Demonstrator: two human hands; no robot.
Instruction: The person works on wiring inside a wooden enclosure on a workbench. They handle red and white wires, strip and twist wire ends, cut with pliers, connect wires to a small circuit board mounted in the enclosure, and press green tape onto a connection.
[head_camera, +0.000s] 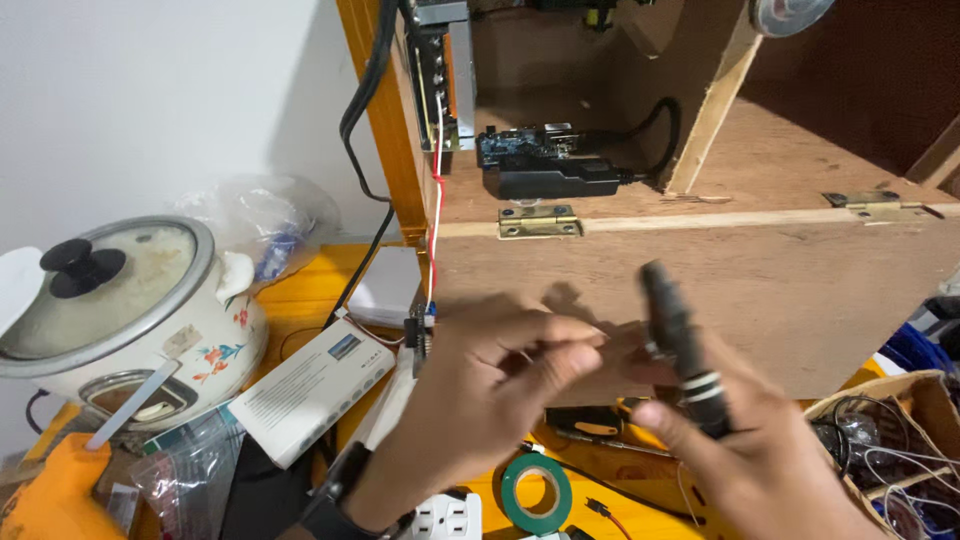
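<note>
My right hand (760, 450) grips a black cylindrical tool (682, 345) with white bands near its lower end, held upright and tilted slightly left. My left hand (490, 385), with a dark watch at the wrist, reaches toward it with fingers pinched together just left of the tool; whether anything small sits between the fingertips cannot be told. Both hands hover in front of a wooden box's (700, 290) hinged front panel.
Inside the box lie a blue circuit board (520, 145) and a black adapter (555, 180). A rice cooker (120, 320) stands at left, beside a white carton (310, 385). A green tape roll (537, 492), a power strip (445, 518), and a cardboard box of wires (890, 440) lie below.
</note>
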